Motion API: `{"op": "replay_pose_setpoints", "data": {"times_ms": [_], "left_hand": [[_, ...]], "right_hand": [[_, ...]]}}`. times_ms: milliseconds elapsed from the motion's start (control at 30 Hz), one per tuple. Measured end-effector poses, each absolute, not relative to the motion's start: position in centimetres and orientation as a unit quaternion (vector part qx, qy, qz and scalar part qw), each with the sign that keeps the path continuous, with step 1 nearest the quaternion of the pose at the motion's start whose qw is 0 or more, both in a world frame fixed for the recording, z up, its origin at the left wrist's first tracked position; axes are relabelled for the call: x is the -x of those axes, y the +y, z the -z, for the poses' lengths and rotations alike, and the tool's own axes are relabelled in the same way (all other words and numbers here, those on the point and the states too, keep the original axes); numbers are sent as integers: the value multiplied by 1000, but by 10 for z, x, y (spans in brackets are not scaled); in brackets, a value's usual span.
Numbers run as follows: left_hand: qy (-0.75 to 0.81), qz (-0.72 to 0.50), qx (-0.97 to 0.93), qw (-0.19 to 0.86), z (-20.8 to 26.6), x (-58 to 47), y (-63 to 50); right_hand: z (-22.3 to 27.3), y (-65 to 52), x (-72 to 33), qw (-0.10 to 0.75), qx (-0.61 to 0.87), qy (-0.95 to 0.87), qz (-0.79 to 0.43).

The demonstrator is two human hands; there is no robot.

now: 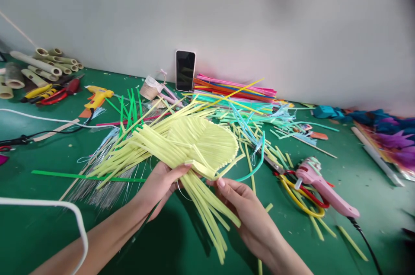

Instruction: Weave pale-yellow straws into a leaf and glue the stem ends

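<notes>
A leaf shape made of pale yellow-green pipe cleaners (207, 139) is held above the table, its loose stem ends (207, 219) hanging toward me. My left hand (162, 186) is closed around its lower left side, thumb on top. The thumb and fingers of my right hand (243, 201) pinch one yellow-green stem at the leaf's lower edge, close to where it bends. Behind the leaf, more loose yellow-green pipe cleaners (119, 158) fan out to the left, over a bundle of thin metal wires (100, 190).
Scissors (300, 206) and a pink glue gun (327, 188) lie at right. A yellow glue gun (97, 97), pliers (45, 93) and bamboo pieces (48, 65) are at left. A phone (185, 70) leans on the wall beside coloured pipe cleaners (236, 88). A white bar (76, 219) crosses the lower left.
</notes>
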State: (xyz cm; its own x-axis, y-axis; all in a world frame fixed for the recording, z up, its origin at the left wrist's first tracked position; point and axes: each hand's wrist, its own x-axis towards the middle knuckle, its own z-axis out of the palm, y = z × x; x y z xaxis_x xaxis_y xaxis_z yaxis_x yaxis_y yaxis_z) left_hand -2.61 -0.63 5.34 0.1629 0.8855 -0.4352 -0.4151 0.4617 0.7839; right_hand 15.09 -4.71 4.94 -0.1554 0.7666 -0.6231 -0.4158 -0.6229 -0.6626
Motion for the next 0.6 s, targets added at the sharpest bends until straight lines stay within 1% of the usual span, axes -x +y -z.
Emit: {"op": "replay_pose_setpoints", "data": {"times_ms": [267,433,600], "left_hand": [[474,-443,-261,715,-54,26,-7],[466,-436,-272,720,-54,26,-7],[470,-432,-279,718,-52,27,-8]], "right_hand": [[-42,-46,-152,393,485,-156,-765],[-36,-47,-151,404,474,-147,-768],[-41,-47,-148,410,468,-147,-769]]}}
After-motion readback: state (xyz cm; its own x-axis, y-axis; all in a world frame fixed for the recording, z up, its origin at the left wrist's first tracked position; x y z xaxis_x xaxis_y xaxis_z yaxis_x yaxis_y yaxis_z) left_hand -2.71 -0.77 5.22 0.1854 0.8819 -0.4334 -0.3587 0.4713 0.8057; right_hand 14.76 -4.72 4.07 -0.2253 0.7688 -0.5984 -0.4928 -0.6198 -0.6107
